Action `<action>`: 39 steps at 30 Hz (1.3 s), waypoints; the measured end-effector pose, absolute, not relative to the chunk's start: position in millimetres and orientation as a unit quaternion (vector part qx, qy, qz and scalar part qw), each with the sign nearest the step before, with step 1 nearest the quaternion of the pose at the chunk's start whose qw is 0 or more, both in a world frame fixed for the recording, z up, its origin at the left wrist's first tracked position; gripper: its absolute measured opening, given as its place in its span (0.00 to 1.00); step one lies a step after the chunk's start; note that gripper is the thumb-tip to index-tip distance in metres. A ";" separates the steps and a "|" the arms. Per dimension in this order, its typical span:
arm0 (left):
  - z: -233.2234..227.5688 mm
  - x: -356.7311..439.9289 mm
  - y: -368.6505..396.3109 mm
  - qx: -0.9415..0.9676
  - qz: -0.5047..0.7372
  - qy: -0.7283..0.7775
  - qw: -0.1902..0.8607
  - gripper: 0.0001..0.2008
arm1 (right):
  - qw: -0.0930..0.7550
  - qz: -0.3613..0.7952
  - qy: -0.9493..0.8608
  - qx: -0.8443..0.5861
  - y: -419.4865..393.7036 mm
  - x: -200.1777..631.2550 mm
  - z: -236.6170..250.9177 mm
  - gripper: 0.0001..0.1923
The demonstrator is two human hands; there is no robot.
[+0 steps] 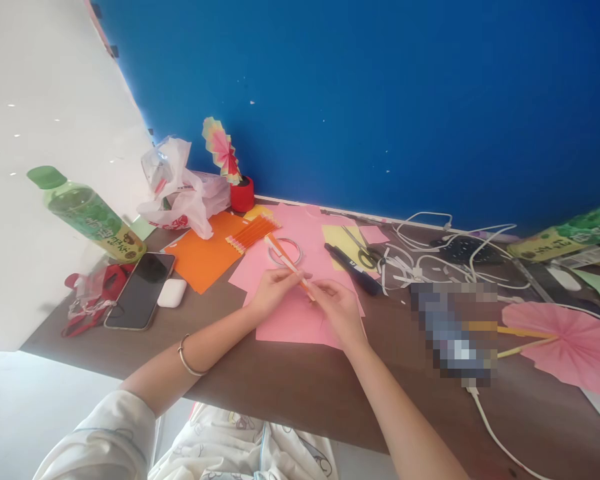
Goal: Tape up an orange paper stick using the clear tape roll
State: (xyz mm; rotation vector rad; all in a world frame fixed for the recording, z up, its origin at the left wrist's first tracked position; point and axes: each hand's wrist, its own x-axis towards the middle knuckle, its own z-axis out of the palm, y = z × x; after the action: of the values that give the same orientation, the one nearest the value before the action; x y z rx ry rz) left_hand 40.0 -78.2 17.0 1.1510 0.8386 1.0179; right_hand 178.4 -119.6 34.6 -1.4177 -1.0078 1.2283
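Note:
A narrow folded strip of orange and white paper (281,253) runs slantwise between my two hands. My left hand (274,291) pinches it near the middle. My right hand (339,308) closes its fingers on the lower end, partly hiding it. Both hands are above pink paper sheets (285,328) on the desk. Behind the strip lies a thin pale ring (298,250), perhaps a tape roll. Just to its left rests a pleated orange paper piece (254,232) with pale pink and yellow edges, beside flat orange paper (200,260).
Right of the pink paper are a black marker (353,268), scissors (366,257) and white cables (420,263). A pink paper fan (570,347) lies far right. On the left stand a green bottle (93,217), a phone (140,291) and a white earphone case (172,293).

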 end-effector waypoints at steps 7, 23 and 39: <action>10.1 39.6 -69.1 0.336 0.477 0.333 0.741 0.16 | 0.449 0.479 -0.482 -0.580 -120.2 181.0 32.7 0.15; 12.9 28.6 -56.8 0.243 0.520 0.311 0.757 0.13 | 0.459 0.471 -0.518 -0.548 -117.1 187.7 25.6 0.13; 11.1 29.3 -56.1 0.198 0.537 0.325 0.753 0.08 | 0.513 0.567 -0.411 -0.497 -108.6 199.1 13.1 0.23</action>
State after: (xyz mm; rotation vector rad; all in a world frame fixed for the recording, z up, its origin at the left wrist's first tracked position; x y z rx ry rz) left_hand 29.3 -56.1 11.1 0.4318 0.7100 1.1720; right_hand 199.1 -108.6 13.1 -1.1947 -0.9875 1.3633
